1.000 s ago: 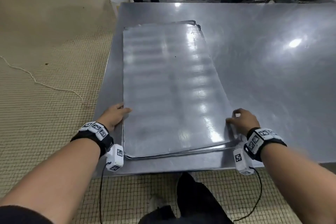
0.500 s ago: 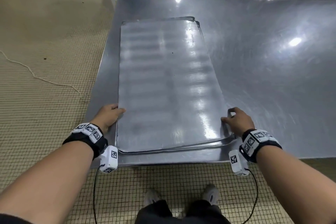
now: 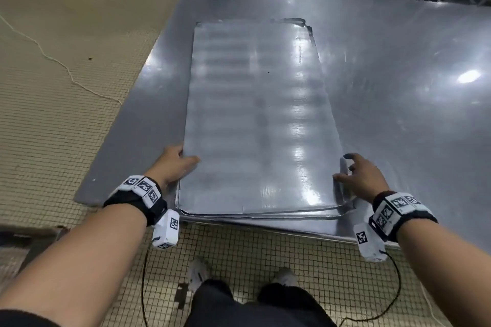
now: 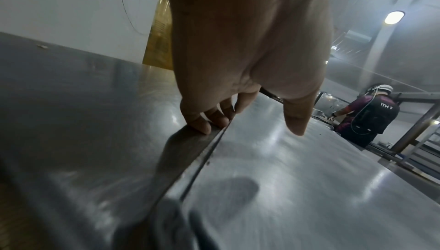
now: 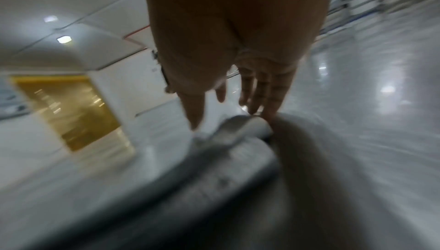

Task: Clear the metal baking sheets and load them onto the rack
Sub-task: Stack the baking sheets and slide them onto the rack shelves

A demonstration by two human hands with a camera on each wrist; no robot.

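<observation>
A stack of flat metal baking sheets (image 3: 260,119) lies on the steel tabletop (image 3: 398,103), filling the middle of the head view, its near end at the tabletop's lower edge with the layered sheet edges fanned out at the lower right corner. The left hand (image 3: 174,164) sits at the stack's lower left side: the thumb lies on top of the top sheet while the fingers (image 4: 202,122) curl down against its long edge, gripping it. The right hand (image 3: 362,180) is at the lower right side, thumb on the sheet surface and fingers (image 5: 266,100) bent over the upturned edge; the right wrist view is too blurred to show how firmly it holds. In the left wrist view a person in a dark shirt (image 4: 366,116) stands at the right of the frame. A thin cord (image 3: 66,69) trails over the tiled floor at the upper left.
</observation>
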